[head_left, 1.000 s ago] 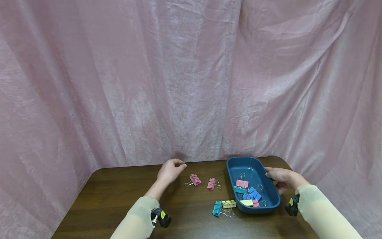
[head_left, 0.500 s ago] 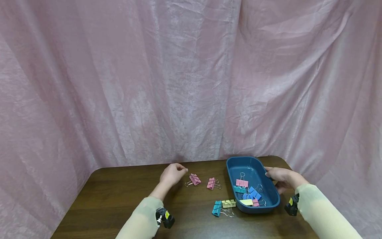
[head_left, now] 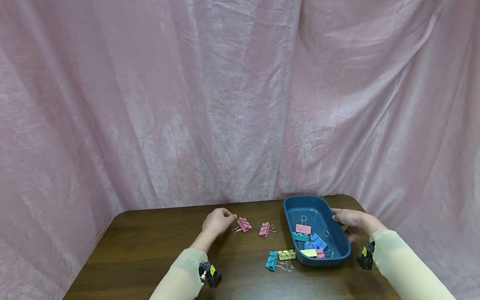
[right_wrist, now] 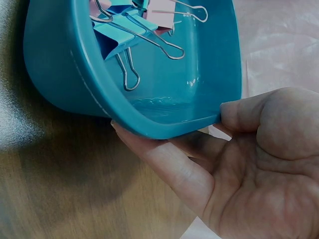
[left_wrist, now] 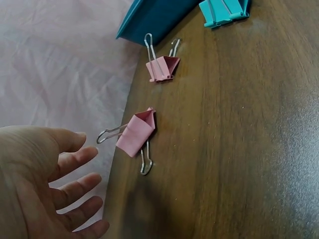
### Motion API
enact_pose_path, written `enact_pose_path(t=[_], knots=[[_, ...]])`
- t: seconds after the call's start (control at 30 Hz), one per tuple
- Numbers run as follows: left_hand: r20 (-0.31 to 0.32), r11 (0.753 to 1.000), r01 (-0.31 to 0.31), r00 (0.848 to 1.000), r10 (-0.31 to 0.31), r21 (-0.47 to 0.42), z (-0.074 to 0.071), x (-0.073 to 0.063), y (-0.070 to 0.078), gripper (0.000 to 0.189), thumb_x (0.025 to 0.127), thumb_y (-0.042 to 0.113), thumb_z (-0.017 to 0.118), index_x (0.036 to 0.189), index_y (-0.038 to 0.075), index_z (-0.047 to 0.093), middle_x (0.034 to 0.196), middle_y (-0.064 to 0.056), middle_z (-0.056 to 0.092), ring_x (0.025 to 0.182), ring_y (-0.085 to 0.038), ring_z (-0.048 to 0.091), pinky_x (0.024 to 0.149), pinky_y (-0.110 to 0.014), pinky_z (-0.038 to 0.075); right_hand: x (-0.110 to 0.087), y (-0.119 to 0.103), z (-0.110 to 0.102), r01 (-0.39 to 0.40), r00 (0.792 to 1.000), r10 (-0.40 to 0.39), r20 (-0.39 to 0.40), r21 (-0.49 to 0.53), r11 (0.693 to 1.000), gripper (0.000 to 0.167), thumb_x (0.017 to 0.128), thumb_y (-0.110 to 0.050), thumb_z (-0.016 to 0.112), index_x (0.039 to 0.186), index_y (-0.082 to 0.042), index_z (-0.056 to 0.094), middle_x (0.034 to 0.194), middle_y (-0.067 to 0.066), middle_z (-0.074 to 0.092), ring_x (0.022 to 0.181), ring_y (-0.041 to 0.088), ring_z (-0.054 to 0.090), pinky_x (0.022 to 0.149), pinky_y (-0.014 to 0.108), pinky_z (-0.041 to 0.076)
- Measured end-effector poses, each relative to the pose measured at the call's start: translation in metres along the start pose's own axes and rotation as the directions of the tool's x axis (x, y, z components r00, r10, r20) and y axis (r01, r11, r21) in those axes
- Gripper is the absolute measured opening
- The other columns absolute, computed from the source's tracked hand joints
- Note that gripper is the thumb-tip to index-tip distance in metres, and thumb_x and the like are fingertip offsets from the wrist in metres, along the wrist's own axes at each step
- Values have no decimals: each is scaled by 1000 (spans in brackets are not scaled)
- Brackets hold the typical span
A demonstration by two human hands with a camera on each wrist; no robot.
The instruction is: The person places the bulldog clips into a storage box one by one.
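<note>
My left hand (head_left: 218,221) hovers just left of a pink binder clip (head_left: 244,224), its fingers loosely bent and apart from each other in the left wrist view, with nothing between them. The thumb tip points at one wire handle of that clip. A second pink binder clip (head_left: 265,229) lies a little to the right. At the right, my right hand (head_left: 354,221) grips the side of a blue plastic tray (head_left: 339,233), thumb at the rim and fingers beneath it on the outside. Pink, teal, blue and yellow binder clips (right_wrist: 117,35) lie inside the tray.
A teal binder clip (head_left: 272,261) and a yellow binder clip (head_left: 286,255) lie together by the tray's near left corner. The brown wooden table (head_left: 150,250) ends at the back against a pink curtain (head_left: 210,125).
My left hand has shifted slightly right and toward me, closer to the pink binder clip. The right hand keeps its grip on the tray, and the clips lie where they were.
</note>
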State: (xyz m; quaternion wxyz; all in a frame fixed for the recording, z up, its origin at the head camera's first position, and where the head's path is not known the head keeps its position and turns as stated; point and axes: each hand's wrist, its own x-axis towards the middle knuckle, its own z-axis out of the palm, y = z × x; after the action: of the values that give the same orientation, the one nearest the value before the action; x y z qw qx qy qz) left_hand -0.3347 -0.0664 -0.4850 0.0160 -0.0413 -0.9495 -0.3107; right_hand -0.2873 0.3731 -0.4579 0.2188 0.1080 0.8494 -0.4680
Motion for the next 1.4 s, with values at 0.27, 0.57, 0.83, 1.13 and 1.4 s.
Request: enact_pose_path(t=[0.27,0.57,0.83,1.13,1.4], knots=[[15,1000,18,1000,-19,7,7,-1,1,17,87,35,71,89,19,76,95,-1,72,85,-22,64,70,-40,50,-1,-2,-2,-14,1000,14,22,-3,1000,57,110,-13,33,162,-6,12,131,38,48,80,41,72,67,51,61],[21,1000,27,999,-27,-9,12,-2,2,15,86,33,72,89,18,76,93,0,71,80,-21,61,67,-38,48,0,-2,-1,-10,1000,10,24,11,1000,58,110,-12,35,163,-7,12,136,41,43,82,42,71,67,52,61],[14,999,20,1000,-20,-30,12,-4,5,16,86,33,73,87,17,76,91,-1,71,78,-20,60,67,-38,48,1,0,-1,-5,1000,5,21,3,1000,58,110,-12,35,163,-7,11,136,40,44,83,41,70,68,52,61],[17,999,23,1000,-23,-34,12,-4,4,16,85,32,72,87,16,76,91,0,71,79,-19,61,69,-38,49,-1,-2,-1,-14,999,14,37,-2,1000,57,110,-13,32,163,-7,10,136,41,42,82,40,70,68,50,61],[27,999,35,999,-35,-20,9,-1,-1,14,85,30,71,85,16,76,85,1,69,74,-18,58,67,-37,48,-2,-3,-1,-16,999,16,35,1,1000,57,110,-13,32,163,-7,10,136,41,41,83,40,70,69,50,61]])
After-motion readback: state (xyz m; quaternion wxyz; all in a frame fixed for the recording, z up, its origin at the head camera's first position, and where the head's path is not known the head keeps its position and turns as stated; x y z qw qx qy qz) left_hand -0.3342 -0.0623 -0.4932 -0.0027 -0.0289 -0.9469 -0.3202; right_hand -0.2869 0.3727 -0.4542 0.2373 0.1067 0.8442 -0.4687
